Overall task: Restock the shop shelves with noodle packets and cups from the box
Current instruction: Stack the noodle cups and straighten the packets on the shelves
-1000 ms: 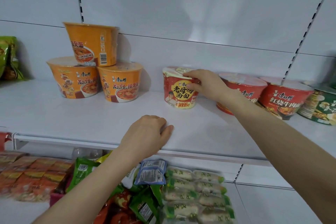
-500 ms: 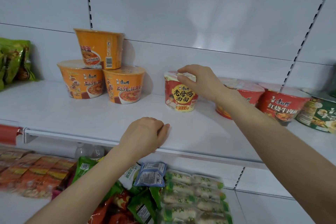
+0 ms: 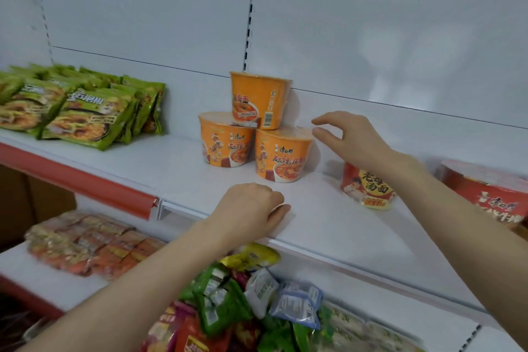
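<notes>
Red, the cup [image 3: 368, 188] is set on the shelf [image 3: 328, 226], near the orange cups [image 3: 281, 154] but apart from them, and is partly hidden by the right forearm. It is not held: the right hand [image 3: 348, 140] hovers above it with fingers spread and nothing gripped, its fingertips just beside the orange cups. The left hand [image 3: 248, 208] is rested on the shelf's front edge, fingers loosely curled and empty. If the orange cups are to be straightened, they should probably be nudged lightly at the rim, since the uppermost is balanced across two lids and could be tipped.
</notes>
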Demonstrator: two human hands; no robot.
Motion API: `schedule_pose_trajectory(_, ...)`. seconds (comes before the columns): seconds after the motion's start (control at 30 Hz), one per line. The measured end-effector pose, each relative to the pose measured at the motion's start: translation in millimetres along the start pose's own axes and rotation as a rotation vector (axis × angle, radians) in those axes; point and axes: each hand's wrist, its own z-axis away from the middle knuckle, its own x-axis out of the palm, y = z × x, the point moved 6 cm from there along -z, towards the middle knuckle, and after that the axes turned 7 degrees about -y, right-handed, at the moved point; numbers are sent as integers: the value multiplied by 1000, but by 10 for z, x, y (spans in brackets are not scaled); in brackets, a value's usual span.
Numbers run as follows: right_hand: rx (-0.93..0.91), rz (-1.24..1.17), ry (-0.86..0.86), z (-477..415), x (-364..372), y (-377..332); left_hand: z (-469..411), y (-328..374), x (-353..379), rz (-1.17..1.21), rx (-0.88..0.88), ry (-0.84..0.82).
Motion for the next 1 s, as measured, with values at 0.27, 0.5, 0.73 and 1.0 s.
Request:
schedule_pose_trajectory(0.27,49,4,171,-761,166,-469,95,-1289,-231,-101,-20,-1)
schedule_pose_trajectory(0.5,249,73,90,-1258,368,-437,-367,-1942,-316,-55,-130,-10)
schedule_pose_trajectory(0.73,313,58,148,-1346,369,-406,-763,-1893,-21,-184,-132,-72)
schedule_pose_trajectory(1.0,260,-5,225,-1266,237,-355,-765,-2014,-12,58,-51,-100)
